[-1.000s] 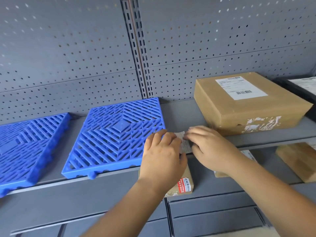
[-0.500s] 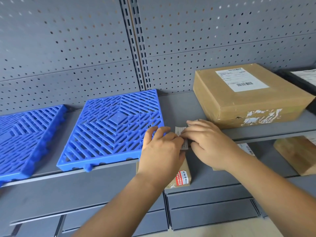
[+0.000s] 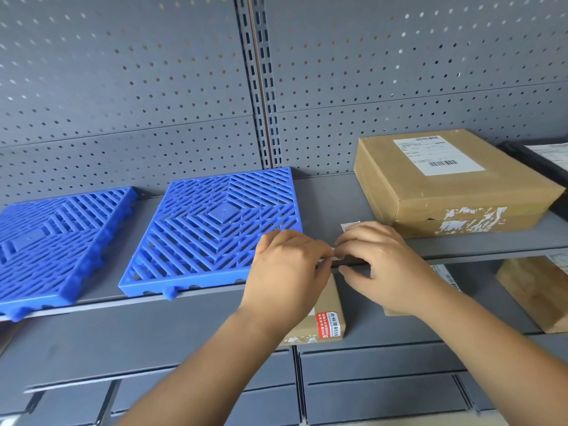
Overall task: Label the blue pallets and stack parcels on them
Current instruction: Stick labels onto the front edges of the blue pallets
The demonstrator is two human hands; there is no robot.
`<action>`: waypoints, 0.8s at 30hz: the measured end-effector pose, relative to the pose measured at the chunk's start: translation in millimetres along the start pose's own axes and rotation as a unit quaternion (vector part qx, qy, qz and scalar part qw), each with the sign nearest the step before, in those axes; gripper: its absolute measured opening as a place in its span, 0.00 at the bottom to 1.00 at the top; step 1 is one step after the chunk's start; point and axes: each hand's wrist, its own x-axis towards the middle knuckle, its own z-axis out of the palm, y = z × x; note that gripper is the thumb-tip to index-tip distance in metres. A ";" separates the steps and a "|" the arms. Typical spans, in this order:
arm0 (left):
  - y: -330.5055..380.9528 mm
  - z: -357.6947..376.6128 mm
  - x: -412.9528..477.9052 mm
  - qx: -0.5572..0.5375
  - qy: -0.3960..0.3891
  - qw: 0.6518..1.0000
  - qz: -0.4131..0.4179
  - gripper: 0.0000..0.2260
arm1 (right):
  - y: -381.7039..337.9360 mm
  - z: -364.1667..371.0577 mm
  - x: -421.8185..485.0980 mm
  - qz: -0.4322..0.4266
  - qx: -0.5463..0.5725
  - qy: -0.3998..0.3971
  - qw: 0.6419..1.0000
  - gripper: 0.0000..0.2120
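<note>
Two blue lattice pallets lie flat on the grey upper shelf: one in the middle and one at the far left. My left hand and my right hand meet at the shelf's front edge, just right of the middle pallet's near corner. Between their fingertips they pinch a small white label, mostly hidden by the fingers. Another small white label piece lies on the shelf just behind my right hand. A large brown parcel with a white shipping label sits at the right.
A perforated grey back panel with a slotted upright stands behind. On the lower shelf sit a small brown box with a red sticker and further brown parcels. A dark item lies at the far right of the upper shelf.
My hands have drawn slightly apart and toward the shelf's front edge. The label they held flat is now a thin strip between the fingertips, and a small white piece shows on the shelf.
</note>
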 end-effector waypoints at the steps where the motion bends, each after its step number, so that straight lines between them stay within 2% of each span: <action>1: 0.0 -2.7 0.2 -0.017 0.007 1.000 -0.008 0.04 | -0.4 -1.2 1.2 -0.003 -0.001 0.010 1.000 0.07; 6: -9.1 -18.3 -0.4 -0.049 0.044 0.997 -0.039 0.04 | -8.3 -5.3 13.4 -0.016 0.007 0.057 0.998 0.02; 10: -27.7 -34.9 -5.5 -0.078 0.059 0.992 -0.075 0.03 | -27.5 -1.7 27.4 -0.016 0.036 0.067 0.997 0.04; 16: -62.1 -62.1 -15.1 -0.072 0.086 0.989 -0.099 0.09 | -64.4 7.9 53.3 -0.023 0.048 0.088 0.995 0.03; 24: -136.7 -106.8 -42.5 -0.061 0.113 0.984 -0.120 0.03 | -127.6 42.1 104.2 -0.029 0.061 0.086 0.994 0.05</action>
